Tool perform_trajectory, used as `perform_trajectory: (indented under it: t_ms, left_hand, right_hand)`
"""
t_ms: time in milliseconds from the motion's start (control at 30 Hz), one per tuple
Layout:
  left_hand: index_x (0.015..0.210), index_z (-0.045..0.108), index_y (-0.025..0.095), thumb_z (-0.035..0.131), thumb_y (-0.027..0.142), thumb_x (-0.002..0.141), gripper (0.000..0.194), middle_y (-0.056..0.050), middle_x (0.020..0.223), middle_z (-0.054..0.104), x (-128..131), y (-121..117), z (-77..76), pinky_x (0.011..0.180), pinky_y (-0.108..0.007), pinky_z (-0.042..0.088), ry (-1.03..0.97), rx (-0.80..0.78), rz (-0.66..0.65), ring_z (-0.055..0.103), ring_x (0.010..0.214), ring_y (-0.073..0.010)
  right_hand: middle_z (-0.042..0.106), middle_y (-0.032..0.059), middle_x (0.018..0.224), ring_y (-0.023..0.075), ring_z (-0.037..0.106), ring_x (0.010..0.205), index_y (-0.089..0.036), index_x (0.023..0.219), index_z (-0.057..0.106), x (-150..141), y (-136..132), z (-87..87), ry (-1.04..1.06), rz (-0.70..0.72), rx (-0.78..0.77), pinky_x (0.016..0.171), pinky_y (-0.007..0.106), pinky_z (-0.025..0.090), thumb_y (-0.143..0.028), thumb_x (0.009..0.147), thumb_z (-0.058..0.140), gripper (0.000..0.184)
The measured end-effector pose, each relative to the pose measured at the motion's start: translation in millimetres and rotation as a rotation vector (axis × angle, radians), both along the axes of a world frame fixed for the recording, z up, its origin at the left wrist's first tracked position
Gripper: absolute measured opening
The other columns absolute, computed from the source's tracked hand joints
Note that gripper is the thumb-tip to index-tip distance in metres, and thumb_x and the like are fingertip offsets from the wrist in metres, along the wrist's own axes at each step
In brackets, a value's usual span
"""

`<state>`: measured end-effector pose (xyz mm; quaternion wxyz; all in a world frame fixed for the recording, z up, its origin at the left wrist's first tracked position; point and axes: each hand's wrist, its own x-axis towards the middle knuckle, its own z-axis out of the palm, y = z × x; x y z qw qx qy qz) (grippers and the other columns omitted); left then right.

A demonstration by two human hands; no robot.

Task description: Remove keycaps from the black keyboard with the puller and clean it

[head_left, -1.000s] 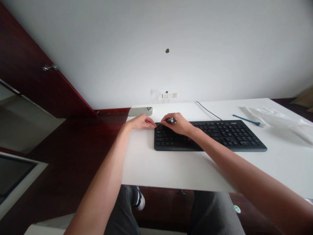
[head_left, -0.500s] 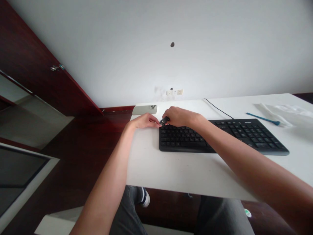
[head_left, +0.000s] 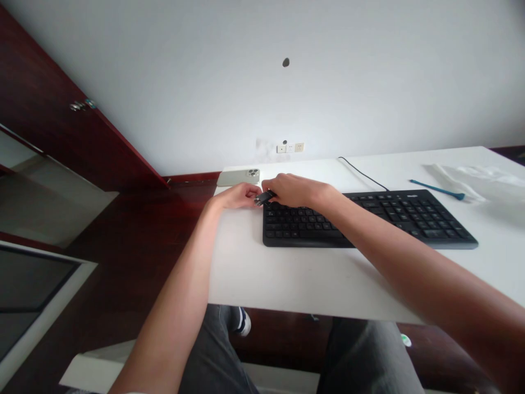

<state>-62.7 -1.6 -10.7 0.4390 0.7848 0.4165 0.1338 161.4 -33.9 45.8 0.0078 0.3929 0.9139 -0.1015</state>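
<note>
- A person's right hand point(head_left: 293, 190) grasps a small dark object point(head_left: 264, 197) with a shiny end, its fingers closed around the body, above the far left corner of a black keyboard.
- The object's long axis slants out of the right hand, its shiny end aimed left and slightly toward the person, at the fingertips of the left hand.
- The left hand point(head_left: 238, 196), fingers curled, sits just left of the keyboard's far corner, beside the object's shiny end; whether it pinches anything, or touches that end, cannot be told.
- Of the two, the right hand is nearer the object, since it holds it; the left faces it from the opposite side.
- The keyboard point(head_left: 305, 226) lies flat on the white desk point(head_left: 295, 284), its long axis running left to right, most of its length stretching rightward from both hands and passing under the right forearm.
- Behind the left hand, a pale phone point(head_left: 235, 177) lies flat near the far left corner of the desk, camera end to the right.
- A thin black cable point(head_left: 363, 172) trails from the keyboard's far edge toward the wall.
- Beyond the keyboard's far right side, a blue stick point(head_left: 437, 189) rests beside clear plastic wrapping point(head_left: 488, 180).
</note>
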Motion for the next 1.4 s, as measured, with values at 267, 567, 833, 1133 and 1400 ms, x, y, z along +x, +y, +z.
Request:
perform_trajectory:
  t_ms: [267, 567, 833, 1133, 1400]
  left_hand:
    - [0.095, 0.082, 0.017, 0.075, 0.039, 0.079, 0.028, -0.001, 0.082, 0.072, 0, -3, 9.8, 0.066, -0.024, 0.04, 0.119, -0.026, -0.021, 0.059, 0.074, -0.0148]
    - [0.106, 0.082, 0.018, 0.075, 0.044, 0.082, 0.036, -0.002, 0.087, 0.075, -5, -3, 12.0, 0.069, -0.025, 0.043, 0.102, -0.056, -0.062, 0.061, 0.074, -0.0156]
    - [0.109, 0.079, 0.014, 0.077, 0.047, 0.081, 0.043, 0.0, 0.071, 0.065, -7, -3, 13.5, 0.056, -0.023, 0.035, 0.065, -0.13, -0.096, 0.05, 0.059, -0.0116]
    - [0.106, 0.079, 0.015, 0.078, 0.046, 0.079, 0.041, 0.0, 0.071, 0.064, -8, -2, 11.2, 0.059, -0.023, 0.039, 0.028, -0.179, -0.081, 0.05, 0.06, -0.0117]
    - [0.102, 0.08, 0.015, 0.078, 0.044, 0.077, 0.038, 0.0, 0.07, 0.064, -7, -2, 10.3, 0.059, -0.023, 0.039, 0.019, -0.164, -0.067, 0.05, 0.06, -0.0118]
  right_hand:
    - [0.072, 0.0116, 0.094, 0.0195, 0.062, 0.076, -0.017, 0.102, 0.071, 3, -2, 7.3, -0.056, -0.001, 0.0, 0.063, 0.031, 0.028, -0.016, 0.093, 0.055, 0.019]
    - [0.07, 0.0089, 0.088, 0.018, 0.059, 0.072, -0.019, 0.1, 0.069, 9, 6, 0.2, -0.043, 0.039, 0.009, 0.061, 0.03, 0.026, -0.02, 0.094, 0.056, 0.014]
    - [0.069, 0.009, 0.085, 0.02, 0.06, 0.072, -0.019, 0.101, 0.069, 11, -1, -1.5, -0.04, 0.035, 0.061, 0.062, 0.032, 0.026, -0.02, 0.093, 0.053, 0.018]
    - [0.071, 0.0097, 0.088, 0.0218, 0.064, 0.078, -0.02, 0.105, 0.069, 9, -6, -4.0, -0.068, 0.013, 0.103, 0.066, 0.032, 0.027, -0.014, 0.091, 0.052, 0.023]
    - [0.072, 0.0099, 0.092, 0.0234, 0.066, 0.083, -0.021, 0.107, 0.069, 11, -10, -10.1, -0.049, -0.003, 0.123, 0.065, 0.033, 0.027, -0.017, 0.093, 0.052, 0.022]
